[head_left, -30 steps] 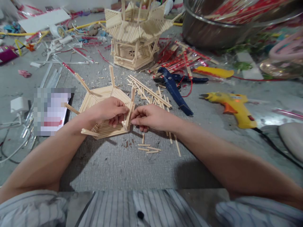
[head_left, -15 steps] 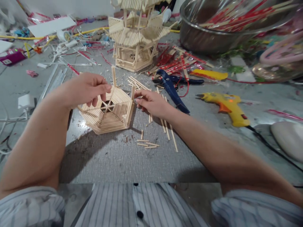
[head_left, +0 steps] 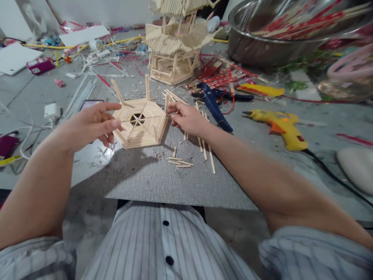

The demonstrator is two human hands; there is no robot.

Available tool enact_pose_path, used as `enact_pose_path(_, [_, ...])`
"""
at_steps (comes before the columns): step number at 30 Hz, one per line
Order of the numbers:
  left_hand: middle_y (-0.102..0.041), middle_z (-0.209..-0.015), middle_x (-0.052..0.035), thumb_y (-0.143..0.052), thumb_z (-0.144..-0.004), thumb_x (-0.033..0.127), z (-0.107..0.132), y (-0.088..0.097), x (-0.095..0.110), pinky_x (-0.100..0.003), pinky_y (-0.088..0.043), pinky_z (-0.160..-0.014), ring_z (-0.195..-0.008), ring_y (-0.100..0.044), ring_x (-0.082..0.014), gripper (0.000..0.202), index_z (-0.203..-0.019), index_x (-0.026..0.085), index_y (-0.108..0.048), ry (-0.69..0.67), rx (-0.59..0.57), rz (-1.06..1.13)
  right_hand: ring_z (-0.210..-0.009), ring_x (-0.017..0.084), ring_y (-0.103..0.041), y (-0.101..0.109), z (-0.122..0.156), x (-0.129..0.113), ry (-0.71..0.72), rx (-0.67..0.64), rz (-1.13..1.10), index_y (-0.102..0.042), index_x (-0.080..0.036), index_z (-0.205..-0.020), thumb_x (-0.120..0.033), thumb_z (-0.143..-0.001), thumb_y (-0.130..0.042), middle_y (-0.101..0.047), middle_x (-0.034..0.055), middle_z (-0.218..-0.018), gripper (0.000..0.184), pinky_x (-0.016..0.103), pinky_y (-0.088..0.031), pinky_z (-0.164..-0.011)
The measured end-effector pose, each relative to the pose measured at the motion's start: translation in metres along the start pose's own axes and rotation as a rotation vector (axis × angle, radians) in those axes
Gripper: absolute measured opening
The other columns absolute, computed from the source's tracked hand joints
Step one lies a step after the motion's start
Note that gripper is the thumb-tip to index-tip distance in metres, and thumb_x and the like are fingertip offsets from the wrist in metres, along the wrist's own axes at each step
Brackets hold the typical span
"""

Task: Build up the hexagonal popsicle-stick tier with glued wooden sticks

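Observation:
A flat hexagonal base of thin wooden sticks lies on the table, with an open spoked centre and short stick posts standing at several corners. My left hand hovers at its left edge, fingers apart and holding nothing. At the right corner, the fingertips of my right hand are pinched against an upright stick post; part of the grip is hidden. Short cut sticks lie in front of the base, and longer sticks lie under and beside my right wrist.
Behind stands a tiered stick pavilion. To the right are blue-handled cutters, a yellow glue gun with a black cord, and a metal bowl of wrapped sticks. A phone, cables and scraps lie left.
My left hand has drawn back left from above the base, its fingers spreading and uncovering the left corner post. My right hand stays at the right post. The view has shifted slightly.

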State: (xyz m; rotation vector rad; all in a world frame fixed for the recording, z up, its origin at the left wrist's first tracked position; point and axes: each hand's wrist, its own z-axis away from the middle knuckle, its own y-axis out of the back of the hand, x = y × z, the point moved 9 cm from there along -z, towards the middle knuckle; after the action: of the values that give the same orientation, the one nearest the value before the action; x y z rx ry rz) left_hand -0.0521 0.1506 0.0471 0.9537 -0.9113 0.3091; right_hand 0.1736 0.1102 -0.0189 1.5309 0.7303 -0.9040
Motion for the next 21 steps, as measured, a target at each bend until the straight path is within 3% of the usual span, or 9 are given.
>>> enact_pose_path(2, [-0.063, -0.072, -0.002, -0.068, -0.068, 0.027, 0.007, -0.007, -0.011, -0.027, -0.048, -0.042, -0.045, -0.056, -0.0116, 0.065, -0.129, 0.02, -0.046, 0.003, 0.065, 0.107, -0.064, 0.009, -0.057, 0.001, 0.002, -0.004, 0.039, 0.017, 0.047, -0.054, -0.016, -0.119, -0.005, -0.082, -0.043, -0.062, 0.0089, -0.115, 0.04, 0.029, -0.05, -0.069])
enact_pose_path(4, [-0.06, -0.061, 0.0008, -0.069, -0.067, 0.021, 0.01, -0.019, -0.024, -0.027, -0.05, -0.044, -0.045, -0.056, -0.0117, 0.063, -0.127, 0.016, -0.048, 0.041, 0.095, 0.119, -0.068, 0.011, -0.059, 0.002, 0.003, -0.007, 0.067, 0.025, 0.074, -0.053, -0.015, -0.12, -0.004, -0.082, -0.043, -0.062, 0.01, -0.116, 0.042, 0.03, -0.05, -0.073])
enact_pose_path(8, [-0.059, -0.057, 0.0017, -0.067, -0.071, 0.02, 0.006, -0.03, -0.036, -0.025, -0.052, -0.051, -0.051, -0.058, -0.0106, 0.036, -0.106, 0.014, -0.059, 0.029, 0.161, 0.128, -0.07, 0.011, -0.058, 0.001, 0.003, -0.007, 0.074, 0.013, 0.055, -0.052, -0.014, -0.12, -0.004, -0.079, -0.042, -0.061, 0.0106, -0.116, 0.043, 0.029, -0.05, -0.071])
enact_pose_path(15, [-0.058, -0.068, 0.0007, -0.055, -0.078, 0.011, -0.019, 0.01, -0.047, -0.026, -0.051, -0.056, -0.051, -0.056, -0.0073, 0.012, -0.09, 0.014, -0.057, 0.04, 0.382, 0.149, -0.063, 0.011, -0.054, -0.009, 0.009, -0.015, 0.085, -0.084, 0.067, -0.054, -0.009, -0.119, -0.002, -0.069, -0.042, -0.066, 0.0075, -0.095, 0.052, 0.027, -0.046, -0.065])
enact_pose_path(21, [-0.06, -0.074, -0.0015, -0.052, -0.082, 0.011, -0.051, 0.018, -0.041, -0.025, -0.05, -0.062, -0.055, -0.054, -0.0054, 0.009, -0.088, 0.012, -0.059, -0.013, 0.412, 0.079, -0.074, 0.014, -0.059, -0.022, 0.028, -0.038, 0.205, -0.185, 0.138, -0.064, -0.015, -0.088, -0.003, -0.065, -0.047, -0.067, 0.0031, -0.082, 0.031, 0.028, -0.045, -0.074])
